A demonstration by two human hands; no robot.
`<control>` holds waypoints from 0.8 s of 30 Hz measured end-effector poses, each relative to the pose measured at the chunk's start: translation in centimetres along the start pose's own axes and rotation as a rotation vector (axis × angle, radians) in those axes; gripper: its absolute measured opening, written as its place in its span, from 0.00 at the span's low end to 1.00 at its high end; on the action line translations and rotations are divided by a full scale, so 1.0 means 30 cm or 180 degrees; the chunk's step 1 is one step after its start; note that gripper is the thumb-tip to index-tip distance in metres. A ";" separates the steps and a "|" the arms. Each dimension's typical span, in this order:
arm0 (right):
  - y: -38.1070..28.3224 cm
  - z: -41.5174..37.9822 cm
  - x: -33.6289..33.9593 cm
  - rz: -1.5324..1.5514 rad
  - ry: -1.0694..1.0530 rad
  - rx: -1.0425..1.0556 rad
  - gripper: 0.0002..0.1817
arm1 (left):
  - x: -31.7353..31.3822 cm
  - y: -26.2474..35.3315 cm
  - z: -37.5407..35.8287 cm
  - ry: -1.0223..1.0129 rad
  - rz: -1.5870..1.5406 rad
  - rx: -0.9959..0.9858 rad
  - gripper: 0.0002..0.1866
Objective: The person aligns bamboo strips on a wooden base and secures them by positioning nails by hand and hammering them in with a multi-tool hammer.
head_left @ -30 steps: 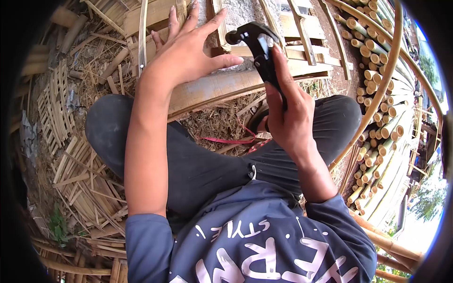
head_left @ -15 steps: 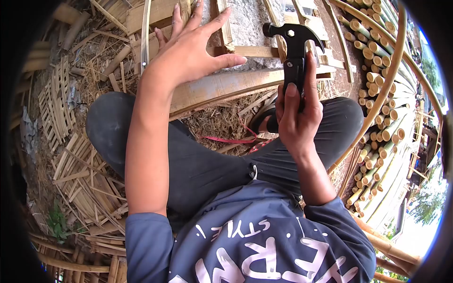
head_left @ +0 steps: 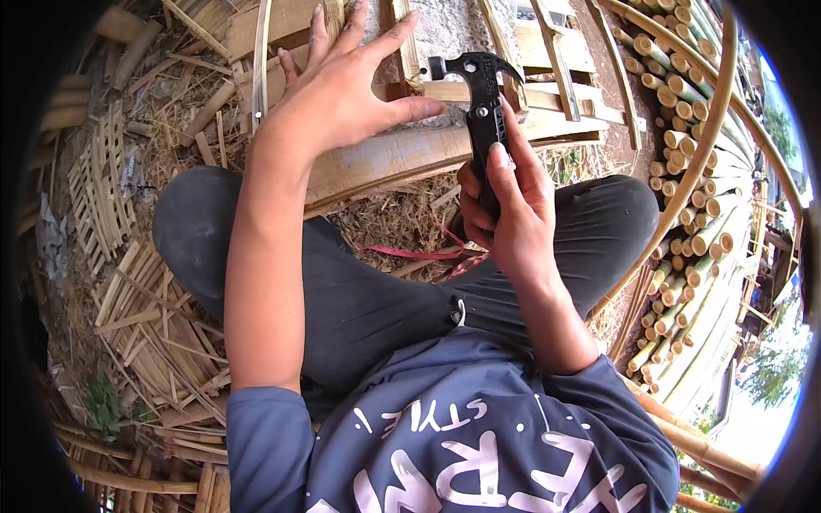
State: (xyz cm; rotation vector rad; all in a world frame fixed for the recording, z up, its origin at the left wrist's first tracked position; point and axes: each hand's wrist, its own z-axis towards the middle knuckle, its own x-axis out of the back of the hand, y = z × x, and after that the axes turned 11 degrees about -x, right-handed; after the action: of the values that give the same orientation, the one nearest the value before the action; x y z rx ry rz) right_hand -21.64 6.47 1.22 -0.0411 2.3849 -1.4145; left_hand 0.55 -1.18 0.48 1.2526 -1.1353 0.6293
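Observation:
My right hand (head_left: 510,192) is wrapped round the handle of a black claw hammer (head_left: 484,107), with the index finger stretched along it. The hammer's striking face points left, close to the end of a wooden strip (head_left: 409,53). My left hand (head_left: 346,90) is spread with its fingers apart, resting over the strips of a wooden lattice. Its thumb reaches right above a cross strip (head_left: 449,91). What lies under the left palm is hidden. A wide plank (head_left: 368,169) runs along the near side of the lattice, below both hands.
Cut bamboo poles (head_left: 684,162) are stacked at the right, behind a curved pole (head_left: 717,111). Split bamboo scraps (head_left: 158,333) and a woven piece (head_left: 104,184) litter the ground at left. A red strap (head_left: 415,253) lies between my legs.
My right hand has swung the hammer left and slightly down, so its head is now nearer the strip and my left thumb. My left hand has barely moved.

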 end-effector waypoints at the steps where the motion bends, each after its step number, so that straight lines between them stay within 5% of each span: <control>1: 0.000 -0.006 -0.006 0.0107 0.0149 0.0003 0.31 | -0.013 -0.010 -0.002 0.0150 -0.0055 -0.0115 0.63; 5: -0.005 0.001 -0.005 0.0089 0.0150 0.0039 0.34 | 0.048 0.033 -0.006 -0.0171 -0.0156 0.0124 0.63; 14: 0.010 -0.009 -0.002 0.0117 -0.0093 0.0006 0.35 | 0.015 0.045 -0.029 0.0286 -0.0031 -0.0077 0.62; 18: 0.009 -0.011 -0.041 0.0472 0.0424 0.0153 0.34 | 0.015 0.012 -0.001 0.0014 -0.0084 0.0010 0.63; 20: 0.001 -0.009 -0.009 0.0135 -0.0104 -0.0071 0.35 | -0.016 -0.001 -0.001 0.0128 0.0037 -0.0060 0.63; 24: -0.004 -0.022 -0.041 0.0289 0.0364 0.0113 0.36 | 0.009 0.067 -0.018 0.0116 0.0183 0.0149 0.63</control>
State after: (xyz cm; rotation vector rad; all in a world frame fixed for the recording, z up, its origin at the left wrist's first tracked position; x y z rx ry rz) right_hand -20.74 7.22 1.97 0.1593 2.4184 -1.4524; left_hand -0.95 -0.21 1.59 1.2470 -1.1354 0.7226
